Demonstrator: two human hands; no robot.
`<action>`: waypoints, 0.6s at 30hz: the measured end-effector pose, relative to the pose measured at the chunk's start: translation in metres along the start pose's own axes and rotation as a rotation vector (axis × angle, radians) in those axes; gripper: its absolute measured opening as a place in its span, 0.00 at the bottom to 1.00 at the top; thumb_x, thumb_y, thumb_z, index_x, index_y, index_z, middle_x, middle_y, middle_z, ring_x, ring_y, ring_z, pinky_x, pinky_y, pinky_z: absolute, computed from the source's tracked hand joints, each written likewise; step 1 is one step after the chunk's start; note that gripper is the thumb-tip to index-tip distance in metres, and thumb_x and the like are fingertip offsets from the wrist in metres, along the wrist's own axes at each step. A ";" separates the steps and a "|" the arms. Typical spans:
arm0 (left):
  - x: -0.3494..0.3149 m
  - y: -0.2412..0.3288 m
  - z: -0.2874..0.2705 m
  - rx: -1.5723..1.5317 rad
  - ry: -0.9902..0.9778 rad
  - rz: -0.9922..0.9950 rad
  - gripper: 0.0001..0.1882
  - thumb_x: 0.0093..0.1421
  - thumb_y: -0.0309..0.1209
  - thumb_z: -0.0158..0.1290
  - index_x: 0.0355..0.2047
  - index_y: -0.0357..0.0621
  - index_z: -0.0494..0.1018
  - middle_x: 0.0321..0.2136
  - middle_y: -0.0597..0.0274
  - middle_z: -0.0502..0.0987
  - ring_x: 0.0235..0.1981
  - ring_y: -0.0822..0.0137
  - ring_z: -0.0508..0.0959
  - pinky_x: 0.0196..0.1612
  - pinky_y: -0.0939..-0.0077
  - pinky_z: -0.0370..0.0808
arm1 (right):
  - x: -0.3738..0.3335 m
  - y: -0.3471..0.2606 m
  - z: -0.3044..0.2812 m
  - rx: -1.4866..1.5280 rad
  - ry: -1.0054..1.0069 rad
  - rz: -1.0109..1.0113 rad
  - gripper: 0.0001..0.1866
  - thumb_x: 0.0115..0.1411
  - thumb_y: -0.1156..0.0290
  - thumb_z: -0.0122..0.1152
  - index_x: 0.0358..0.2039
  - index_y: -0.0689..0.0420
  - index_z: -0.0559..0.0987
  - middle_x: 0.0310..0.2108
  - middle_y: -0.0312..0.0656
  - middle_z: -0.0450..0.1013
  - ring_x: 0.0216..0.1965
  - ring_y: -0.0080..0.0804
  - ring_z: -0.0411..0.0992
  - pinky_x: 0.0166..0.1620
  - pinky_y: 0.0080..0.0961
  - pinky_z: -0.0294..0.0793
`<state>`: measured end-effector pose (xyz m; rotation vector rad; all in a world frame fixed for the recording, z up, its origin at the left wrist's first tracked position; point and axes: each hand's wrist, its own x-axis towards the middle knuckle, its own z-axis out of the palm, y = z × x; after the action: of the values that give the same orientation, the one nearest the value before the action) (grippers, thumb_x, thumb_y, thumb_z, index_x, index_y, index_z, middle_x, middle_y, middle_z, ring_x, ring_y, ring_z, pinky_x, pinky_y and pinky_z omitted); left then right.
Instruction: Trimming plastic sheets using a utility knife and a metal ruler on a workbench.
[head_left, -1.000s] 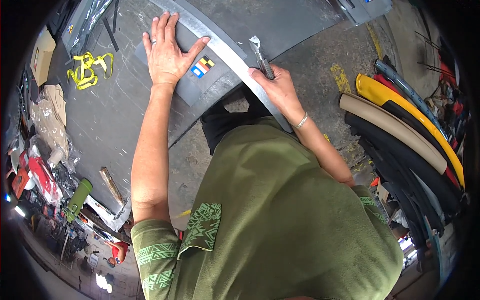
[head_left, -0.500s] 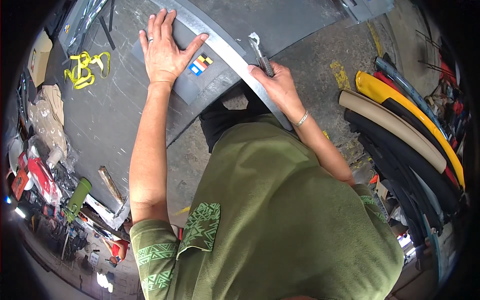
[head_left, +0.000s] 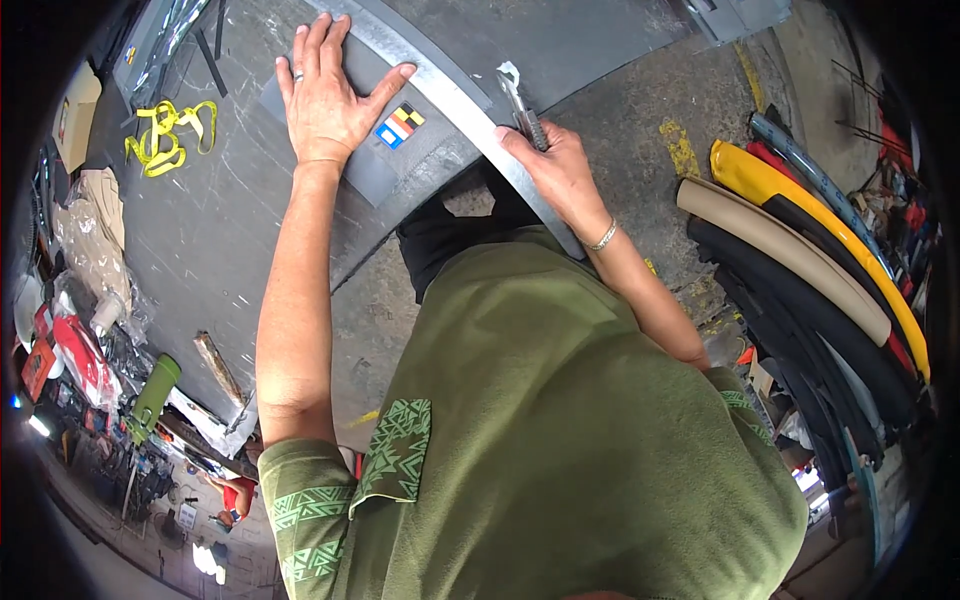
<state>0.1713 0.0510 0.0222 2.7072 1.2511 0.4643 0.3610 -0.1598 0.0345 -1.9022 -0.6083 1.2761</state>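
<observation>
A long metal straightedge [head_left: 455, 112] lies across dark grey sheet material [head_left: 372, 172] on the worktable, its near end reaching my body. My left hand [head_left: 328, 112] is spread flat on the sheet, the thumb and fingertips touching the straightedge. A utility knife [head_left: 528, 124] is held in my right hand [head_left: 568, 182], pointing away from me, while the right thumb rests on the straightedge's edge. Something whitish shows at the knife's front end; the blade itself is hard to make out. Beside my left thumb is a small patch [head_left: 400, 127] with coloured squares.
A tangled yellow tape [head_left: 165, 135] and dark strips [head_left: 212, 65] lie on the table [head_left: 210, 240] at left. Rolls of material, including a yellow roll [head_left: 800, 210] and a beige roll [head_left: 780, 255], stand at right. Clutter with a green roll [head_left: 155, 395] fills the lower left; a person in red [head_left: 237, 497] is beyond.
</observation>
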 end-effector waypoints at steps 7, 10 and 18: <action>0.000 0.001 0.001 0.015 -0.003 -0.004 0.52 0.51 0.71 0.60 0.68 0.52 0.64 0.69 0.60 0.64 0.74 0.56 0.57 0.75 0.41 0.46 | 0.003 0.009 0.002 0.007 0.012 -0.007 0.20 0.62 0.55 0.69 0.38 0.63 0.86 0.22 0.35 0.76 0.25 0.19 0.70 0.31 0.25 0.72; 0.000 0.001 0.001 0.016 -0.004 -0.004 0.53 0.51 0.72 0.60 0.68 0.52 0.65 0.69 0.60 0.64 0.74 0.56 0.57 0.75 0.41 0.46 | 0.004 0.013 0.002 0.030 0.024 -0.024 0.20 0.62 0.55 0.69 0.38 0.62 0.86 0.22 0.35 0.76 0.25 0.19 0.70 0.32 0.25 0.72; 0.001 0.000 0.000 0.030 -0.011 -0.021 0.54 0.50 0.73 0.59 0.67 0.51 0.65 0.69 0.59 0.63 0.74 0.56 0.56 0.75 0.42 0.46 | 0.002 0.005 0.000 -0.073 0.048 -0.016 0.22 0.61 0.54 0.68 0.32 0.65 0.83 0.20 0.34 0.73 0.24 0.19 0.68 0.30 0.26 0.69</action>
<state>0.1715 0.0514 0.0226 2.7142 1.2929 0.4312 0.3613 -0.1609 0.0293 -1.9782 -0.6514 1.2092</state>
